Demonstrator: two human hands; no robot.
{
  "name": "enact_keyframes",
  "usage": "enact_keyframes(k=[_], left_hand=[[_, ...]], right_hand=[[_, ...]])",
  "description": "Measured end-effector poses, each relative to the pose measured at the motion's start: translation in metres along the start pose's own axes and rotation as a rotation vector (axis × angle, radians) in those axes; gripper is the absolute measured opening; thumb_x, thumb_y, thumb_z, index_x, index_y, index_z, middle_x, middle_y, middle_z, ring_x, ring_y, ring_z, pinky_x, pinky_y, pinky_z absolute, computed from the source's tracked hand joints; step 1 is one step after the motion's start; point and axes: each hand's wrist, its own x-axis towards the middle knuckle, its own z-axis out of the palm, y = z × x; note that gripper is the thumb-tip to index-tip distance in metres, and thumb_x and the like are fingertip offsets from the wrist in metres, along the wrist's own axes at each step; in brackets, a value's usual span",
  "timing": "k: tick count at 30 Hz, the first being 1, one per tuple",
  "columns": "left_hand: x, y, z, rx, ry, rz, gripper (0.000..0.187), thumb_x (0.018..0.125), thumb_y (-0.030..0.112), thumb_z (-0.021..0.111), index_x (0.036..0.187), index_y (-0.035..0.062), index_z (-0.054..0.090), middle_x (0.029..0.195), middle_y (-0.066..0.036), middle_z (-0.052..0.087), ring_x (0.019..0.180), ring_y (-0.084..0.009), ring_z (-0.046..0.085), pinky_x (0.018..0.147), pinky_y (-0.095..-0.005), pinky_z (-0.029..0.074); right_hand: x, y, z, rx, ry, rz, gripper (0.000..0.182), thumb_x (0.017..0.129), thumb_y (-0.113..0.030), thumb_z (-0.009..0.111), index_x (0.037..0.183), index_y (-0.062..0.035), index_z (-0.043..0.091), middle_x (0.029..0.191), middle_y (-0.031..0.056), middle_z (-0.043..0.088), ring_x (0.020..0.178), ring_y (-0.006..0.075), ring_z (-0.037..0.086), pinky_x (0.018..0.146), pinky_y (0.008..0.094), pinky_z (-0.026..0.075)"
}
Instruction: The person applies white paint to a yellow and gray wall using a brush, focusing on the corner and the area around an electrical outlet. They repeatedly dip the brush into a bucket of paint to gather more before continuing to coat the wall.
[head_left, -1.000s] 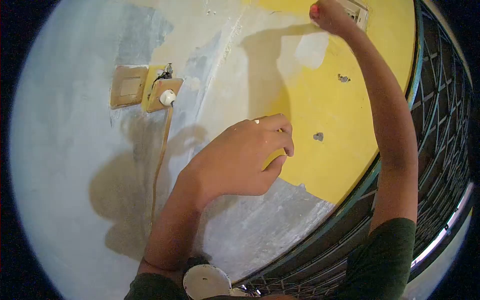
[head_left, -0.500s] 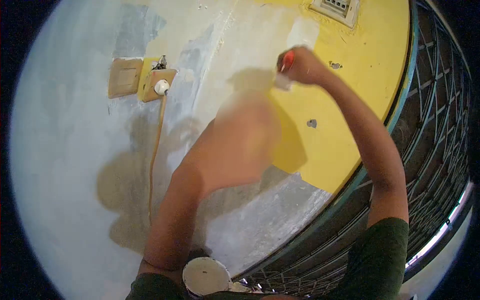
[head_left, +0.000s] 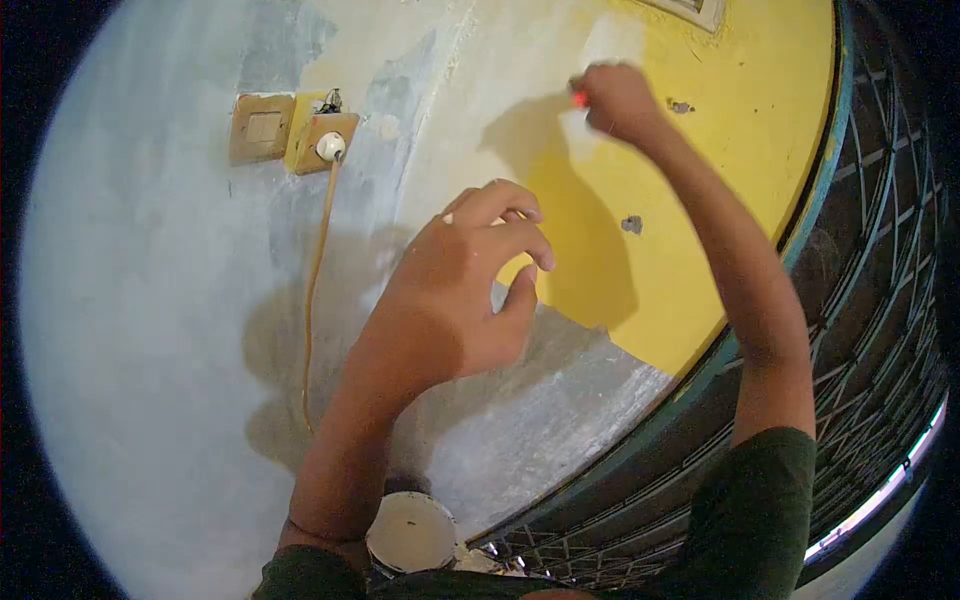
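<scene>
My right hand (head_left: 622,104) is closed around a paintbrush, whose red handle (head_left: 580,98) shows at the knuckles. Its pale bristle end is mostly hidden and blurred below the fist, by the wall. Around it the yellow wall (head_left: 710,190) carries whitish paint (head_left: 525,85). Bent and apart, the fingers of my left hand (head_left: 455,285) hold nothing, in front of the wall's lower middle.
A switch plate (head_left: 262,130) and a socket with a white plug (head_left: 330,147) are on the left; a cord (head_left: 318,270) hangs down. Below stands a round whitish paint bucket (head_left: 412,535). A metal lattice gate (head_left: 870,220) runs along the right. Small holes (head_left: 631,225) mark the wall.
My right hand with the paintbrush has moved a little upward. My left hand, blurred before, is now sharp with its fingers visible. The view has shifted slightly.
</scene>
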Motion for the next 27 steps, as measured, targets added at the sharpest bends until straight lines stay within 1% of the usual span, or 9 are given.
enact_keyframes(k=[5, 7, 10, 12, 16, 17, 19, 22, 27], left_hand=[[-0.011, 0.003, 0.013, 0.080, 0.238, 0.060, 0.019, 0.069, -0.004, 0.060, 0.086, 0.0047, 0.058, 0.104, -0.017, 0.056, 0.098, -0.0357, 0.056, 0.083, -0.0397, 0.047], [-0.021, 0.007, 0.015, 0.075, 0.211, -0.021, 0.020, 0.069, -0.004, 0.060, 0.087, 0.0047, 0.058, 0.105, -0.017, 0.055, 0.099, -0.0364, 0.056, 0.084, -0.0401, 0.046], [-0.043, 0.018, 0.021, 0.064, 0.125, -0.178, 0.022, 0.071, -0.004, 0.059, 0.091, 0.0055, 0.058, 0.109, -0.018, 0.054, 0.104, -0.0367, 0.054, 0.089, -0.0397, 0.044], [-0.054, 0.023, 0.028, 0.069, 0.066, -0.255, 0.024, 0.072, -0.004, 0.059, 0.093, 0.0062, 0.058, 0.112, -0.019, 0.054, 0.109, -0.0362, 0.053, 0.094, -0.0389, 0.041], [-0.069, 0.023, 0.043, -0.037, 0.004, -0.322, 0.025, 0.074, -0.001, 0.059, 0.098, 0.0052, 0.057, 0.115, -0.019, 0.052, 0.112, -0.0374, 0.051, 0.097, -0.0399, 0.040], [-0.072, 0.022, 0.045, -0.047, -0.008, -0.319, 0.026, 0.074, 0.000, 0.059, 0.100, 0.0050, 0.057, 0.116, -0.019, 0.052, 0.112, -0.0376, 0.051, 0.098, -0.0403, 0.040], [-0.078, 0.023, 0.046, -0.037, -0.028, -0.343, 0.027, 0.074, 0.000, 0.060, 0.101, 0.0053, 0.056, 0.118, -0.019, 0.051, 0.113, -0.0373, 0.050, 0.098, -0.0409, 0.039], [-0.085, 0.021, 0.049, -0.015, -0.066, -0.390, 0.029, 0.074, 0.000, 0.060, 0.102, 0.0064, 0.056, 0.120, -0.017, 0.050, 0.115, -0.0364, 0.049, 0.099, -0.0415, 0.039], [-0.085, 0.019, 0.052, 0.048, -0.051, -0.381, 0.027, 0.073, 0.000, 0.058, 0.100, 0.0052, 0.056, 0.121, -0.020, 0.047, 0.115, -0.0392, 0.048, 0.096, -0.0429, 0.041]], right_hand=[[-0.067, -0.095, 0.029, 0.301, -0.076, -0.204, 0.014, 0.060, -0.008, 0.063, 0.073, -0.0126, 0.065, 0.070, 0.0117, 0.060, 0.071, 0.0313, 0.061, 0.064, 0.0428, 0.045], [-0.068, -0.111, 0.007, 0.429, -0.303, -0.103, 0.015, 0.060, -0.010, 0.065, 0.074, -0.0137, 0.066, 0.069, 0.0135, 0.061, 0.071, 0.0330, 0.062, 0.065, 0.0431, 0.048], [-0.052, -0.094, 0.030, 0.725, -0.244, 0.106, 0.013, 0.061, -0.014, 0.066, 0.074, -0.0135, 0.067, 0.072, 0.0150, 0.063, 0.074, 0.0342, 0.064, 0.067, 0.0423, 0.051], [-0.036, -0.070, 0.022, 0.525, -0.242, 0.211, 0.026, 0.063, -0.026, 0.067, 0.085, -0.0115, 0.067, 0.091, 0.0164, 0.067, 0.089, 0.0331, 0.064, 0.078, 0.0428, 0.051], [0.020, -0.001, 0.037, 0.438, -0.076, 0.323, 0.034, 0.076, -0.034, 0.055, 0.087, -0.0036, 0.064, 0.090, 0.0210, 0.066, 0.089, 0.0382, 0.063, 0.080, 0.0451, 0.051], [0.029, 0.009, 0.033, 0.377, 0.085, 0.322, 0.019, 0.075, -0.025, 0.056, 0.071, -0.0096, 0.067, 0.076, 0.0146, 0.065, 0.075, 0.0343, 0.064, 0.070, 0.0434, 0.051], [0.038, 0.009, -0.010, 0.174, 0.160, 0.343, 0.018, 0.071, -0.018, 0.059, 0.084, -0.0091, 0.067, 0.082, 0.0158, 0.066, 0.078, 0.0343, 0.064, 0.069, 0.0447, 0.050], [0.056, 0.017, -0.046, 0.165, 0.179, 0.317, 0.004, 0.069, -0.008, 0.062, 0.066, -0.0069, 0.062, 0.063, 0.0132, 0.062, 0.059, 0.0276, 0.060, 0.056, 0.0400, 0.047], [0.037, 0.012, 0.007, -0.012, 0.272, -0.071, 0.020, 0.068, -0.013, 0.062, 0.087, -0.0099, 0.066, 0.082, 0.0151, 0.064, 0.077, 0.0340, 0.063, 0.068, 0.0456, 0.048]])
